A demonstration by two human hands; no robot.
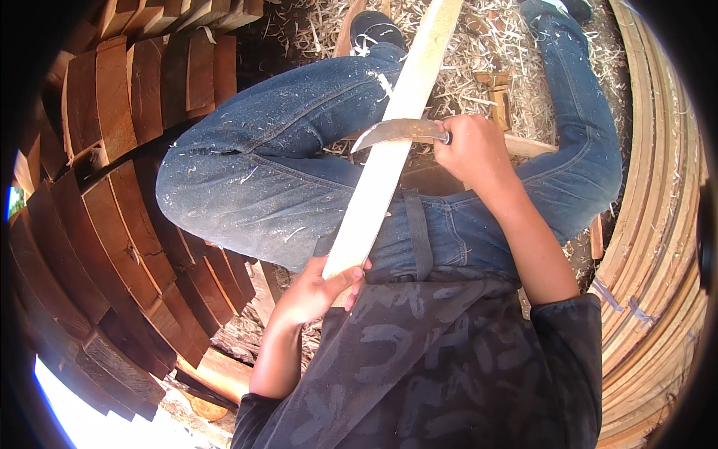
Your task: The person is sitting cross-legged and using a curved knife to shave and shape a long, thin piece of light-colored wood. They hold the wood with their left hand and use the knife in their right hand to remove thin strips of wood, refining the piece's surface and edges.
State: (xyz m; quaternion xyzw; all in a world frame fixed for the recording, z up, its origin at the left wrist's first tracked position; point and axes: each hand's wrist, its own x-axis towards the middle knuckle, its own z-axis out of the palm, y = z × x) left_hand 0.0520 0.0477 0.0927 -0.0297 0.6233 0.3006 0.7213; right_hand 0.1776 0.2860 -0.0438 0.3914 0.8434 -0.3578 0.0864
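A long pale wooden strip (378, 176) slants from my waist up past my legs and out of the top of the view. My left hand (321, 288) is closed round its near end, thumb on top. In my right hand (475, 150) is the handle of a curved knife (400, 132), mostly hidden by my fingers. The blade lies across the strip, its hooked tip pointing left beyond the strip's left edge. Whether the edge bites into the wood I cannot tell.
Dark reddish-brown boards (112, 224) are stacked along the left. A bundle of long pale strips (651, 299), tied with cord, runs down the right. Curled wood shavings (479, 45) cover the ground ahead, around a small wooden piece (499, 101). My bent legs (247, 172) flank the strip.
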